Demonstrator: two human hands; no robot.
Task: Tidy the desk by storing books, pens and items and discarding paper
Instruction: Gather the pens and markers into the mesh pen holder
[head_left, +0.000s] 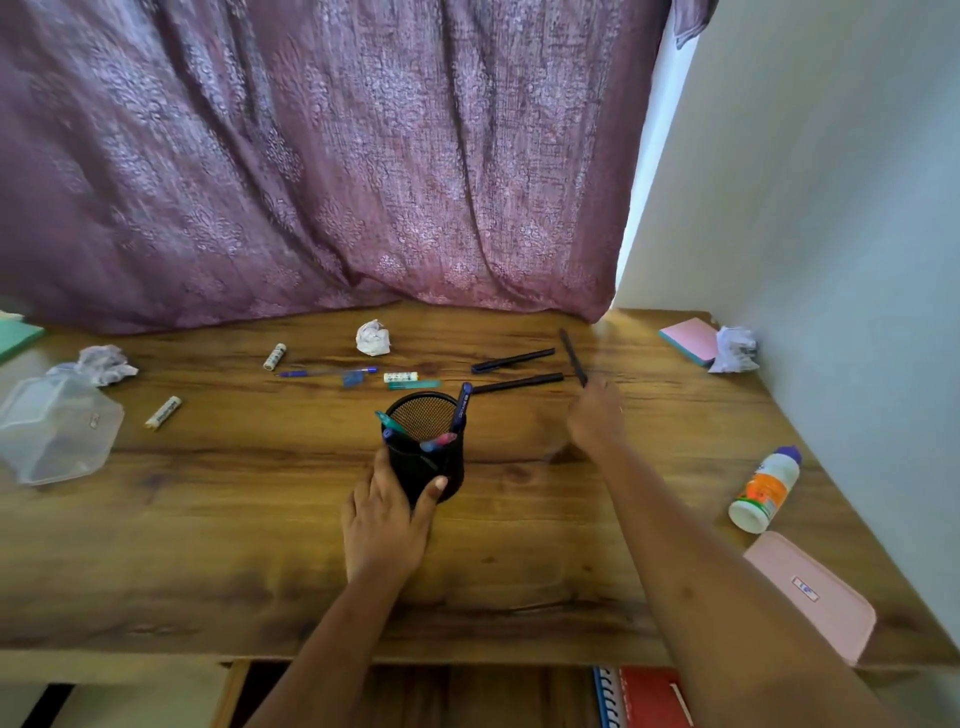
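Note:
A black mesh pen holder (427, 457) stands mid-desk with several pens in it. My left hand (387, 512) grips its lower side, thumb on the front. My right hand (595, 415) holds a black pen (572, 356) raised above the desk, pointing away from me. Two more black pens (513, 359) (519, 384) lie behind the holder. A blue pen (327, 372), a teal pen (415, 385) and small white tubes (274, 356) (400, 376) (163, 412) lie further left. Crumpled paper balls sit at the back centre (373, 338), left (106, 364) and right (735, 349).
A clear plastic container (54, 431) sits at the left. A pink-and-teal notepad (690, 340), a white bottle (764, 491) lying down and a pink case (813, 592) line the right side by the wall. Notebooks (644, 696) show under the desk. A purple curtain (311, 156) hangs behind.

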